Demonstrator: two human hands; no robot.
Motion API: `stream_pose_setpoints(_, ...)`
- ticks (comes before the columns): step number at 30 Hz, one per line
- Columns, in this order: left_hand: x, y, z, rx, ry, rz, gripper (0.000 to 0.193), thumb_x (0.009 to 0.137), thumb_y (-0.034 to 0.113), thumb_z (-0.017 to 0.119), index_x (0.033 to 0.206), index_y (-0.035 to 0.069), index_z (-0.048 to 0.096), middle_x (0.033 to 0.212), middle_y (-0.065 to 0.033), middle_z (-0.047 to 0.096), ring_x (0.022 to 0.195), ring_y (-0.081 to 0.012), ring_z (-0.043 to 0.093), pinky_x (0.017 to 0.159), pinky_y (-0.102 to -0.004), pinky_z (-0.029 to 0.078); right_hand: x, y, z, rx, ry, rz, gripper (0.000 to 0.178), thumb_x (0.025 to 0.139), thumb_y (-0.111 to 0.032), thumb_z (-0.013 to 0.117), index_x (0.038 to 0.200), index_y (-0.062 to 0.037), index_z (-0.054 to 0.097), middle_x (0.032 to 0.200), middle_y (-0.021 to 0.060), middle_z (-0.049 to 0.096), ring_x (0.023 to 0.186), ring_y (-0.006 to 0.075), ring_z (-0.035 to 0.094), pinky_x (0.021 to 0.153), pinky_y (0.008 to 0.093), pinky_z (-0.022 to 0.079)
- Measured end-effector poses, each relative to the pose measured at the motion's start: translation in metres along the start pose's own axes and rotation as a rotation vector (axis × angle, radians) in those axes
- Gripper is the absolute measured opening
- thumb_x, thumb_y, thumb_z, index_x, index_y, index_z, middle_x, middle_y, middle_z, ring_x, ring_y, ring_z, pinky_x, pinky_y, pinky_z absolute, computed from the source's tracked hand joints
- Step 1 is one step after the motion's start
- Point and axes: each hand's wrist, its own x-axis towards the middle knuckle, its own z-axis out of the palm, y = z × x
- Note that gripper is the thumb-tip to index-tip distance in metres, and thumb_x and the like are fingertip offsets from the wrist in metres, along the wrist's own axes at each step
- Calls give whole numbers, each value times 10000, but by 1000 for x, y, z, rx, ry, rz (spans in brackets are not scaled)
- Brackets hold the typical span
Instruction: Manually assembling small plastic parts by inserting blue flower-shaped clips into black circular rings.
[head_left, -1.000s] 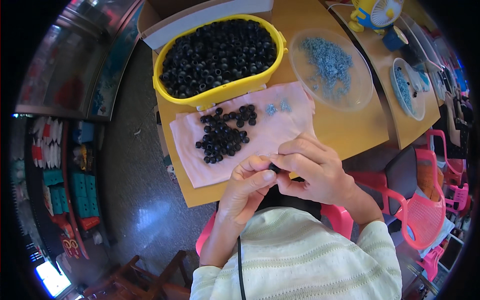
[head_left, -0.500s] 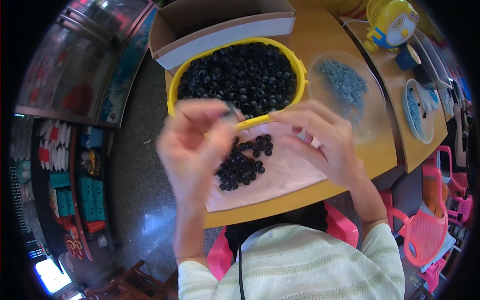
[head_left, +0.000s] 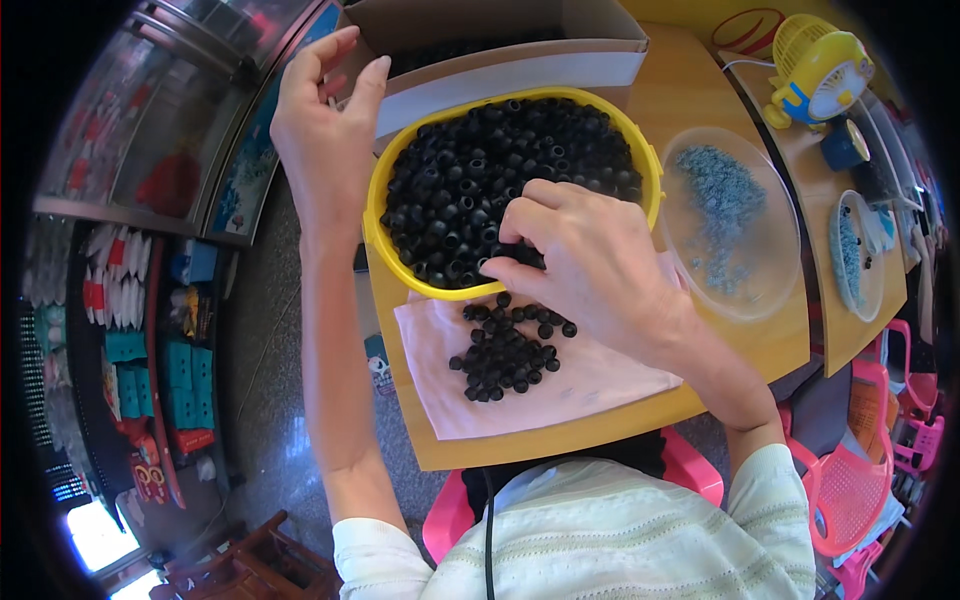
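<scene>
My left hand (head_left: 325, 130) is raised at the left end of the cardboard box, its thumb and fingers apart, with nothing visible in them. Over the near rim of a yellow plastic basin (head_left: 385, 258), my right hand (head_left: 600, 265) dips its curled fingers among many small black ring-like pieces (head_left: 470, 185). Whatever its fingertips pinch is hidden among those pieces. A loose heap of similar black pieces (head_left: 505, 350) lies below the basin on a pale pink cloth (head_left: 440, 405).
Behind the basin stands an open cardboard box (head_left: 520, 72) with dark contents. To the right, a clear round tray (head_left: 765, 285) holds small blue bits. Farther right are a yellow fan (head_left: 822, 70), a white oval dish (head_left: 880, 285) and a pink chair (head_left: 850, 495).
My left hand has moved away from the basin's front, up and left, and its fingers have spread. My right hand has moved left from the rim into the black pieces. The view has shifted slightly.
</scene>
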Motion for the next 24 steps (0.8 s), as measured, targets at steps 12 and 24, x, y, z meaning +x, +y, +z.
stream_pose_setpoints(12,-171,94,-48,-830,-176,-598,146,898,-2,591,1041,-19,615,1027,-71,621,947,-110,595,855,-227,461,-49,-14,-20,559,58,36,212,706,-37,753,899,-34,663,784,28,611,596,119,562,496,241,419)
stream_pose_setpoints(24,-249,116,-52,-1389,-477,-1009,253,908,155,622,1095,-16,614,1008,-97,650,861,-177,631,796,-306,518,-142,-30,-11,849,-19,157,232,724,-55,775,941,-52,694,793,16,599,683,73,504,565,198,361)
